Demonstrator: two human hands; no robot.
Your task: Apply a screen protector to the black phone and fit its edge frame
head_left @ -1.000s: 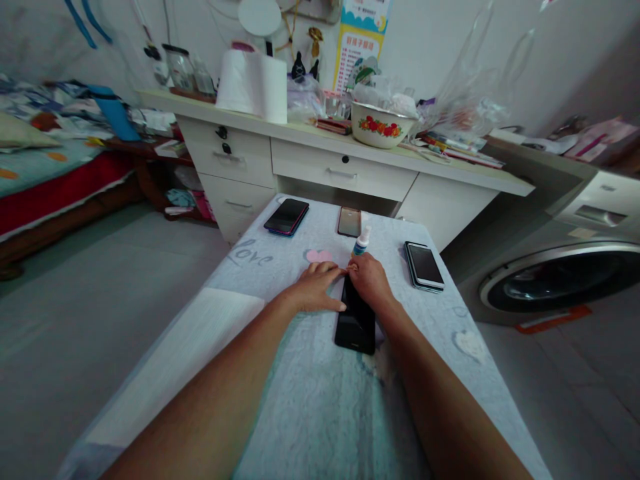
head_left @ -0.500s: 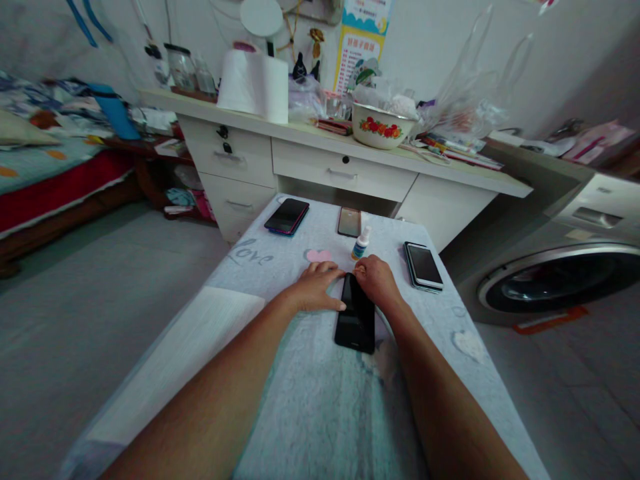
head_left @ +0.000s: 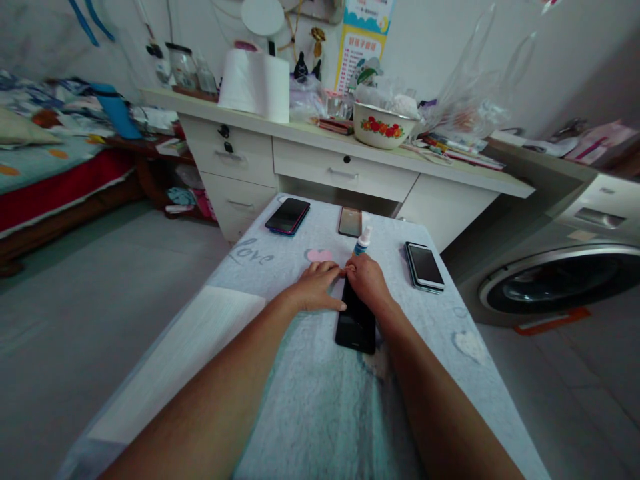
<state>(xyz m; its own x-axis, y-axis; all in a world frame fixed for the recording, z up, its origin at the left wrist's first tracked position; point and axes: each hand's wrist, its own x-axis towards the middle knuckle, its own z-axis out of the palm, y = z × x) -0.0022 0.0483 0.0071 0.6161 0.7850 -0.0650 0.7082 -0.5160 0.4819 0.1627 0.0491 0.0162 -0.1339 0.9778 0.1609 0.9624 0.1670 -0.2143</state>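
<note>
A black smartphone (head_left: pixel 356 323) lies face up on the cloth-covered table (head_left: pixel 320 413), its far end covered by my right hand. My left hand (head_left: pixel 316 287) rests to the left of it, fingers stretched forward and apart from the thumb, whose tip touches the phone's left edge. Over the top of the screen, my right hand (head_left: pixel 367 279) is closed with its fingers pressed together; whatever they pinch is hidden. Just beyond the knuckles stands a small spray bottle (head_left: pixel 363 241) with a white cap and blue label, its lower part hidden.
Stacked phones (head_left: pixel 288 216) lie at the table's far left and more phones (head_left: pixel 425 265) at the right. Another phone (head_left: pixel 350 222) lies at the far edge. Behind stands a white desk (head_left: pixel 345 173) with a flowered bowl (head_left: pixel 383 127); a washing machine (head_left: pixel 560 230) is at right.
My right hand has shifted left across the phone's far end, covering more of the screen and the bottle's lower part. My left hand has stayed in place.
</note>
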